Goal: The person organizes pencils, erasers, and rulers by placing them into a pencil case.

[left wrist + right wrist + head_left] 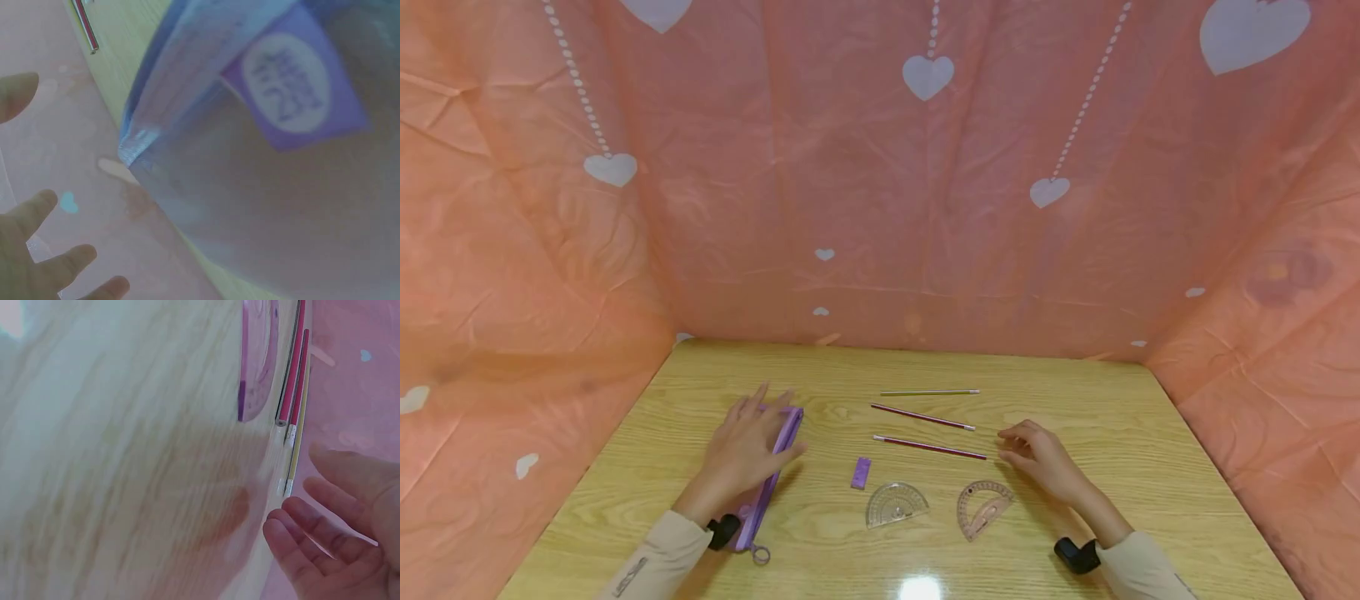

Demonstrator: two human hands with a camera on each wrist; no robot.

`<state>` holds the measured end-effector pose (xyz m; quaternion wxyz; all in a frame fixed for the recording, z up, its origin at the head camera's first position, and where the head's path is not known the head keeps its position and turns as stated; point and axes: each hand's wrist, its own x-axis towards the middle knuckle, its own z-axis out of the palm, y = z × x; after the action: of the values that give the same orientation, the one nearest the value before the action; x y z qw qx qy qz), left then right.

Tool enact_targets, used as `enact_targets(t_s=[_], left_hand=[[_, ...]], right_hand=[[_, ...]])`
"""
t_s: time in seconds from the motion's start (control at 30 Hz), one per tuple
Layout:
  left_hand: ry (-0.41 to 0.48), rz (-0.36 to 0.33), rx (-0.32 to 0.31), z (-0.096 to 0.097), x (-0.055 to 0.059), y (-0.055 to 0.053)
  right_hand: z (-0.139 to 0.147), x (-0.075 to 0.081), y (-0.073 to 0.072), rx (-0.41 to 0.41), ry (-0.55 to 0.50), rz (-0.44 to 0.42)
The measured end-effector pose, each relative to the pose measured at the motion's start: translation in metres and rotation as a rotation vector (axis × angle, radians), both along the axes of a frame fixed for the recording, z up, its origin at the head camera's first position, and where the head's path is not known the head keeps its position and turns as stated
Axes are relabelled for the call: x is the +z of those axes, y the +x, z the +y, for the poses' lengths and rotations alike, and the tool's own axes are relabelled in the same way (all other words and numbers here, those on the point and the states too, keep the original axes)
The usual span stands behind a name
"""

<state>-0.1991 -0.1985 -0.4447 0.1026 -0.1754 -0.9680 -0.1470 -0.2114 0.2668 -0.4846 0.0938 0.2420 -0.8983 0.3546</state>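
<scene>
A purple zip pencil case [765, 496] with see-through sides lies at the left of the table. My left hand [741, 450] is over it with the fingers spread and holds nothing. Close up in the left wrist view, a purple label [300, 78] shows on the case. My right hand [1047, 462] hovers at the right, fingers loosely bent, with nothing in it. Just left of its fingertips lie two dark red pencils, a nearer one [929, 447] and a farther one [922, 417]. Behind them is a yellowish pencil [929, 392].
A purple eraser [861, 473] lies between the case and the pencils. Two protractors, one clear [880, 510] and one pinkish [988, 518], are in front of the pencils. Pink cloth [850, 183] with white hearts walls the wooden table [1075, 392] at the back and sides.
</scene>
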Motion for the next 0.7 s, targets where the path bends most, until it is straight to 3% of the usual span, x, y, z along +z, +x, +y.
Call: enact_targets(t_s=[0.27, 0.53, 0.7], left_hand=[[0.014, 0.045, 0.006, -0.005, -0.005, 0.003], [0.074, 0.179, -0.063, -0.008, -0.013, 0.004], [0.102, 0.161, -0.03, -0.007, -0.015, 0.006]], right_hand=[[-0.003, -0.004, -0.001, 0.046, -0.033, -0.041], [-0.01, -0.007, -0.005, 0.061, -0.031, -0.052], [-0.014, -0.006, -0.007, 0.069, -0.025, -0.069]])
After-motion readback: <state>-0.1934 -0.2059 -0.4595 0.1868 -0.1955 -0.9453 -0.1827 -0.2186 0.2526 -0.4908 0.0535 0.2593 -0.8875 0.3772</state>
